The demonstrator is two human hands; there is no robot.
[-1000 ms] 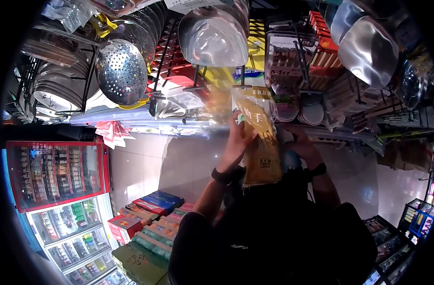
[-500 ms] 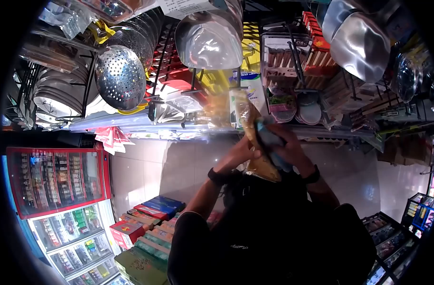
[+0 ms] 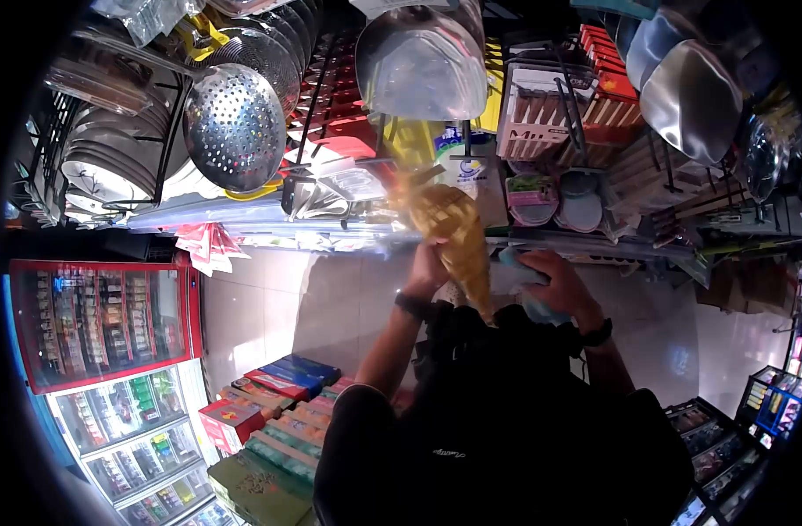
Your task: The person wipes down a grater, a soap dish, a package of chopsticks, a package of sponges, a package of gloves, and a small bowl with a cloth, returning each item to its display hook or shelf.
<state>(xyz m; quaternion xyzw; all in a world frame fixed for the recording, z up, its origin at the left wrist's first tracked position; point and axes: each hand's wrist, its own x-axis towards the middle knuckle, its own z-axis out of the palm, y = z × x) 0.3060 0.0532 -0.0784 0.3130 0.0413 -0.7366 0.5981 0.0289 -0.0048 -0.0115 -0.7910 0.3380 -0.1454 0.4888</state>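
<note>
My left hand (image 3: 425, 272) grips a shiny gold-yellow plastic package (image 3: 453, 237), which hangs long and narrow in front of the shelf, its lower end tapering towards my chest. To the right of it, my right hand (image 3: 560, 285) has its fingers wrapped round a pale blue-grey cloth-like item (image 3: 516, 273), partly hidden under the hand. The two hands are apart, with the package and the cloth-like item between them. Black bands circle both wrists.
Hooks above the shelf edge hold a perforated skimmer (image 3: 236, 128), clear-wrapped ladle-like pieces (image 3: 423, 74), a metal scoop (image 3: 690, 101) and packs of wooden pegs (image 3: 534, 114). Stacked boxes (image 3: 269, 473) and a red-framed fridge (image 3: 107, 324) stand at the left; a black rack (image 3: 712, 447) is lower right.
My left hand has moved left and the yellow package has swung up and left, apart from the blue-grey item. My right hand has shifted slightly right with that item.
</note>
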